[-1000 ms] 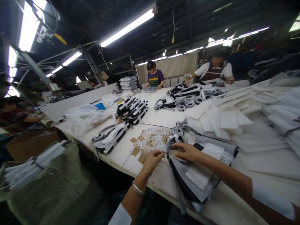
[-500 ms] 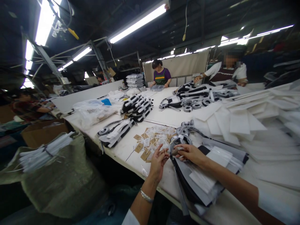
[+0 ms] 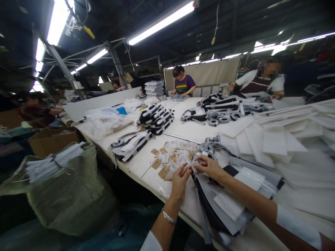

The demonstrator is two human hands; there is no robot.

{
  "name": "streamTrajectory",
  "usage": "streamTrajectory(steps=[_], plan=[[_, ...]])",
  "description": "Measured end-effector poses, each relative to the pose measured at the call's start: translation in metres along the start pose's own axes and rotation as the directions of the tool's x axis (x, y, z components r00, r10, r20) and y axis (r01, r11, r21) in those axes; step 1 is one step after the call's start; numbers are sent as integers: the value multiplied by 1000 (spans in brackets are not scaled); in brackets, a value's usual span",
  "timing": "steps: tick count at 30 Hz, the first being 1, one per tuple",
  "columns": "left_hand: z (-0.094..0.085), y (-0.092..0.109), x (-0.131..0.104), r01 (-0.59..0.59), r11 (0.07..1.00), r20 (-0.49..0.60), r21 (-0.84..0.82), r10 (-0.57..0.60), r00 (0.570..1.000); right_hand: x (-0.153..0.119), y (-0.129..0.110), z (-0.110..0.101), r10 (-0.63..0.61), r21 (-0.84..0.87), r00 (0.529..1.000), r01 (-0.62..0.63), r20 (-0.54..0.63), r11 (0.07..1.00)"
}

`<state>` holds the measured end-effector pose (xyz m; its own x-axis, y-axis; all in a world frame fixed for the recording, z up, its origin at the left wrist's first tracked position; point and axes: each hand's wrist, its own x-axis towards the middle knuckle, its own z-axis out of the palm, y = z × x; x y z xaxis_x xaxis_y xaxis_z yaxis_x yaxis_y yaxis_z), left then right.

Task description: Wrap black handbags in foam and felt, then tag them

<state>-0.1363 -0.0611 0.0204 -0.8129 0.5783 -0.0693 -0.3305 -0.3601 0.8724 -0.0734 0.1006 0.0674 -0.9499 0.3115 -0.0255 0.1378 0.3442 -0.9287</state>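
My left hand (image 3: 180,181) is closed, its fingertips pinching a thin white tag string (image 3: 188,170). Beside it, my right hand (image 3: 210,169) pinches a small pale piece at the end of a grey-and-black bag; the fingers partly hide what it is. That bag (image 3: 209,195) lies flat near the table edge below my hands, with grey straps bundled at its far end. Clear plastic packets (image 3: 230,200) rest on the bag, under my right forearm. Just left of my fingers spreads a pile of brown and white hang tags (image 3: 164,170) with white strings.
Black-and-grey bags (image 3: 155,118) are stacked further back on the white table (image 3: 146,170). White sheets (image 3: 272,139) heap up on the right. A green sack (image 3: 70,195) stands at left below the table. Two co-workers (image 3: 184,85) (image 3: 267,82) work across the table.
My two hands have come together at the bag's strap end. The left fingers, looser before, now pinch the string. The whole view has shifted slightly.
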Motion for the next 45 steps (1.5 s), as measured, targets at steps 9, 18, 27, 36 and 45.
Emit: streamTrajectory(steps=[9,18,27,36,45], plan=[[-8,10,3,-103,952,86,289,81,993,13,-13,8,-140,-264,973,185,182,947],[-14,49,6,-231,762,273,605,74,959,18,-8,9,-80,-84,931,118,357,989],[-8,23,-1,-44,863,-8,504,55,998,1,-3,16,33,133,996,-44,83,990],[-10,29,-9,-36,909,-225,416,141,964,0,4,15,-110,-59,982,102,-154,993],[-7,84,-18,-218,633,-30,743,357,934,2,19,22,-463,-109,879,474,114,874]])
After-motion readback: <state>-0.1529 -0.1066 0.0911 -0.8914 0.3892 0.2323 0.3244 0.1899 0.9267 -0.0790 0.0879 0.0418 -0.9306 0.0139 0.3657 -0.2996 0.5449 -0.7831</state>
